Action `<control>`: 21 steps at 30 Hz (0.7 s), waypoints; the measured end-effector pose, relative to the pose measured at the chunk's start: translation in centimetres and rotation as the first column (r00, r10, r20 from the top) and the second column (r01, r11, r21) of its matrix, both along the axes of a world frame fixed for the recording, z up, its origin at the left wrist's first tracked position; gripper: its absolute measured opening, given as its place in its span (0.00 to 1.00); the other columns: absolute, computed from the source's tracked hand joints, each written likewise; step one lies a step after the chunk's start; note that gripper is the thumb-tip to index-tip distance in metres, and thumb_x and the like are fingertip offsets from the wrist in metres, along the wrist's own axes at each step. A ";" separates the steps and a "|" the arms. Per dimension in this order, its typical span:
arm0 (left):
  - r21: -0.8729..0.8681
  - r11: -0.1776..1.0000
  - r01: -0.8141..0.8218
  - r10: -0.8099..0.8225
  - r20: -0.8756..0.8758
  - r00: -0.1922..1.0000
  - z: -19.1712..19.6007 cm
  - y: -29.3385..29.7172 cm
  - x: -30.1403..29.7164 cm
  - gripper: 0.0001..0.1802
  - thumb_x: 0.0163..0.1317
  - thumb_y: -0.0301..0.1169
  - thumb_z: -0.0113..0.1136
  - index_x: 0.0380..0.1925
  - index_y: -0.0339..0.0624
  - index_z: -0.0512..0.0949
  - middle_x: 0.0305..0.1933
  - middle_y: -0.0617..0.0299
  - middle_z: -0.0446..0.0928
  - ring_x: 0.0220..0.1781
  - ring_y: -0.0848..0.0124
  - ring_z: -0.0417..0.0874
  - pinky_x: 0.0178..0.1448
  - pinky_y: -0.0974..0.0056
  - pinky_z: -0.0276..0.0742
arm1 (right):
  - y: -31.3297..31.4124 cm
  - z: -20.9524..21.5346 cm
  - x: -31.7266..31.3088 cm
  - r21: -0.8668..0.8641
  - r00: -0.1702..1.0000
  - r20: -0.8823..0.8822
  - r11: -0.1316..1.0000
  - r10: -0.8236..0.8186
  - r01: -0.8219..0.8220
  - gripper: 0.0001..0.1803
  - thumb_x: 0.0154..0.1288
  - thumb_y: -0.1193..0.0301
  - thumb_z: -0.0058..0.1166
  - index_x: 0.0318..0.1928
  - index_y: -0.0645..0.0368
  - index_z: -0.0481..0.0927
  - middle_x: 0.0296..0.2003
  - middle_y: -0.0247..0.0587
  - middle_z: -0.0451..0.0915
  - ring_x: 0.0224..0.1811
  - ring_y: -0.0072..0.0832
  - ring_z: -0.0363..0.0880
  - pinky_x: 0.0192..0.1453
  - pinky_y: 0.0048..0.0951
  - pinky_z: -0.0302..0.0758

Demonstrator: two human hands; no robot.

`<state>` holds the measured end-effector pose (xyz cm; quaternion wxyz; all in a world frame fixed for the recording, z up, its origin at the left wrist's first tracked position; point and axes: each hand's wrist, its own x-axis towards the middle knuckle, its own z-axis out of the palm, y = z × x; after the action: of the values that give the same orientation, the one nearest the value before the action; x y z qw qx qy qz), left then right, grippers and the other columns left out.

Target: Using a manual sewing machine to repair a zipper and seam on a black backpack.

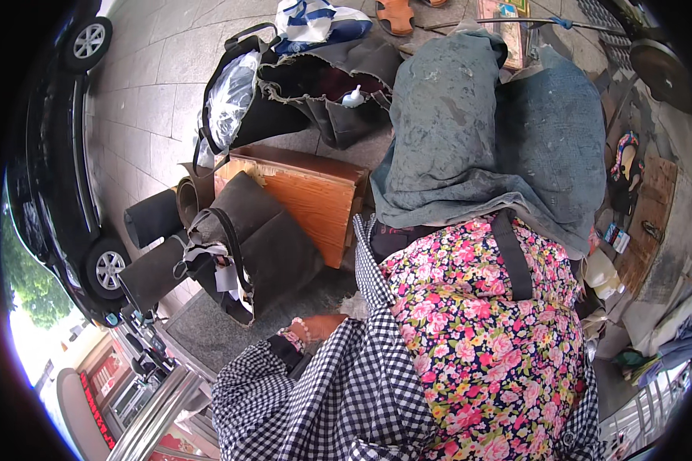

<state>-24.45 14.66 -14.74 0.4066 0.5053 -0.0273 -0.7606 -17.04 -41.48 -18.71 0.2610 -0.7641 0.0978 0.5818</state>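
My left hand (324, 329), with a pink bead bracelet (294, 335) at the wrist, rests low beside my body at the edge of a dark grey slab (231, 326). Its fingers are hidden toward the checked cloth (338, 384), so what it touches does not show. Just beyond it lies a dark, torn-edged bag (273, 238) with a black strap. My right hand is out of sight; only a checked sleeve (584, 419) shows on that side. A worn blue-grey denim cloth (550, 138) covers my lap, above a floral apron (477, 323).
A wooden box (315, 203) stands beyond the bag, beside dark rolled sheets (152, 217). Farther off sits an open black bag (327, 115). A wooden board (653, 215) and sandal (627, 157) lie at right. A black car (58, 161) is parked at left.
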 end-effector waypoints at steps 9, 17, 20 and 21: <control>0.039 0.993 0.109 -0.114 0.154 0.981 6.6 -9.5 16.2 0.19 0.53 0.32 0.54 0.46 0.35 0.71 0.40 0.51 0.78 0.38 0.62 0.77 0.45 0.62 0.70 | -5.1 4.9 -11.5 -0.169 0.995 -0.083 0.983 0.058 -0.072 0.34 0.40 0.57 0.57 0.51 0.56 0.70 0.40 0.44 0.76 0.41 0.34 0.76 0.45 0.34 0.74; -0.213 0.769 0.603 -0.571 0.196 0.797 0.9 -17.1 22.5 0.20 0.53 0.32 0.54 0.46 0.35 0.71 0.40 0.51 0.77 0.38 0.62 0.77 0.46 0.62 0.70 | -1.2 11.3 -24.2 -0.331 0.969 -0.201 0.941 -0.145 0.072 0.39 0.33 0.53 0.62 0.50 0.56 0.72 0.39 0.48 0.78 0.40 0.38 0.77 0.46 0.37 0.73; -0.243 0.697 0.675 -0.647 0.191 0.738 0.3 -17.7 24.0 0.20 0.53 0.32 0.54 0.46 0.35 0.71 0.40 0.51 0.77 0.38 0.62 0.77 0.46 0.62 0.70 | 0.0 14.6 -23.6 -0.403 0.800 -0.583 0.905 -0.138 -0.138 0.38 0.35 0.54 0.61 0.51 0.57 0.71 0.42 0.51 0.76 0.46 0.44 0.75 0.46 0.39 0.73; -0.250 0.682 0.687 -0.662 0.190 0.725 0.3 -17.8 24.3 0.20 0.53 0.32 0.54 0.46 0.35 0.71 0.40 0.51 0.77 0.38 0.62 0.77 0.46 0.62 0.70 | 0.8 15.0 -24.5 -0.389 0.822 -0.550 0.916 -0.149 -0.095 0.36 0.38 0.54 0.59 0.50 0.57 0.72 0.43 0.50 0.76 0.46 0.43 0.75 0.46 0.38 0.73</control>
<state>-0.16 -3.15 -14.46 0.1688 0.4226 -0.3449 -0.8210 -41.49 -40.65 -3.76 0.0667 -0.5909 0.2987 0.7464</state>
